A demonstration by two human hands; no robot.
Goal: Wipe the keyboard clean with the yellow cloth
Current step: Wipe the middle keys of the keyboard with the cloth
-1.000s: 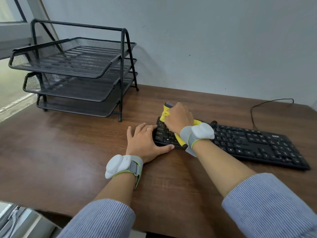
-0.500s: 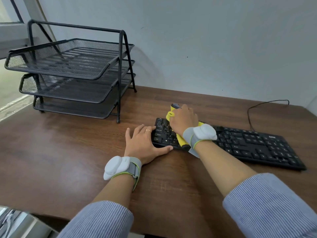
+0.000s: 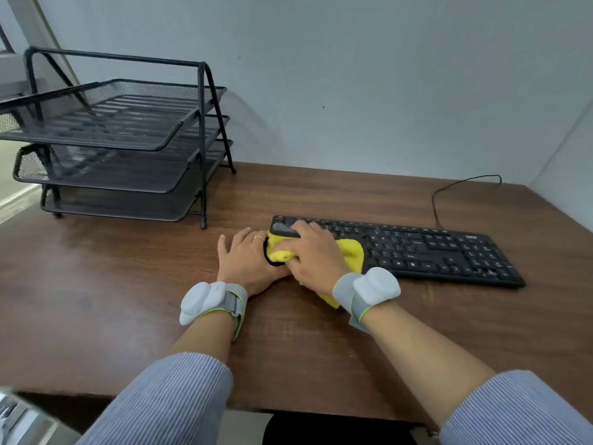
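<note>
Pressing down through curled fingers (image 3: 301, 231), the right hand (image 3: 313, 258) is closed around a bunched yellow cloth (image 3: 351, 253), which is held against the left end of a black keyboard (image 3: 433, 252); part of the cloth spreads flat over the keys and a corner trails out under the wrist. The left hand (image 3: 247, 261) is laid palm down on the wooden desk (image 3: 112, 284) with fingers loosely spread, holding nothing, touching the keyboard's left end, probably so that the keyboard is braced against sliding as it is wiped. A grey wristband is worn on each wrist, and striped sleeves are pushed up the forearms. Most of the keyboard, to the right, is uncovered, so the wiping appears to be at an early stage. Open desk is left in front of and behind the keyboard. A thin cable (image 3: 449, 187) runs from its far edge toward the wall. A black mesh tray rack (image 3: 128, 133) stands well apart on the left.
</note>
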